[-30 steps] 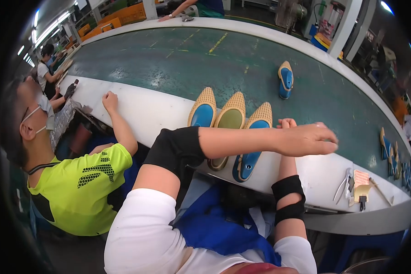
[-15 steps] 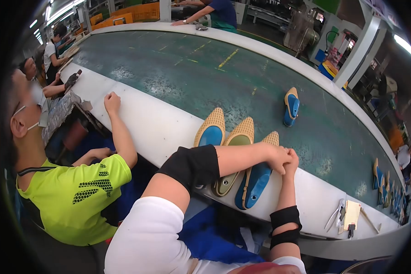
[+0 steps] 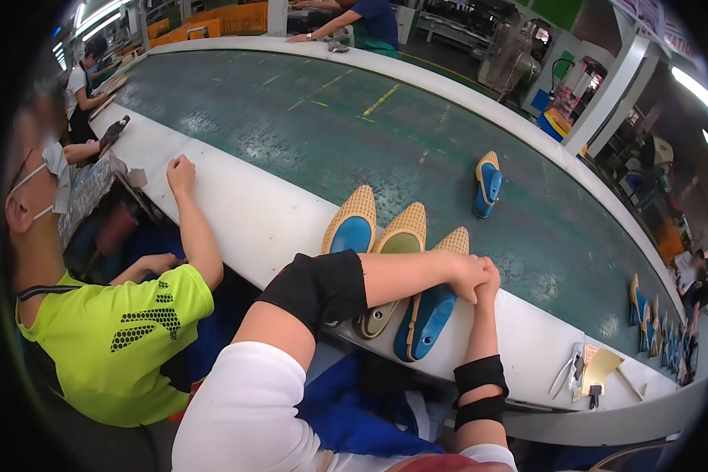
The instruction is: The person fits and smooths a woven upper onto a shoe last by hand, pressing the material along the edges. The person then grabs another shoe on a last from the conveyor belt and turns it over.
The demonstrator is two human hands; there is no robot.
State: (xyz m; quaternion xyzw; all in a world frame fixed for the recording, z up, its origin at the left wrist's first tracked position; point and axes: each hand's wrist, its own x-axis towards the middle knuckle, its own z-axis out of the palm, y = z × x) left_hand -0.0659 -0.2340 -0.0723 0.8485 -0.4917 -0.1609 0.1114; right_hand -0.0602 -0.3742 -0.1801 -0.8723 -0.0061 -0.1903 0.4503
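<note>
My left hand (image 3: 466,277) and my right hand (image 3: 488,277) are closed together, with fingers curled against each other above the table edge. Anything between them is hidden. Just below and left of them is a shoe on a blue last (image 3: 433,324), with a tan woven toe. Beside it lies a similar shoe on an olive-green last (image 3: 401,242). Farthest left of the three is another shoe on a blue last (image 3: 349,233). My left forearm crosses over the row and covers part of all three shoes.
A woven shoe on a blue last (image 3: 487,185) stands on the green conveyor belt (image 3: 291,126). Pliers (image 3: 566,370) and a clipped card (image 3: 600,368) lie on the white ledge (image 3: 527,338). More shoes (image 3: 653,326) line the right. A co-worker in a yellow shirt (image 3: 118,346) sits at left.
The whole view has shifted slightly, so things appear a little further left. The co-worker at left has turned the head somewhat. My hands stay together over the shoes.
</note>
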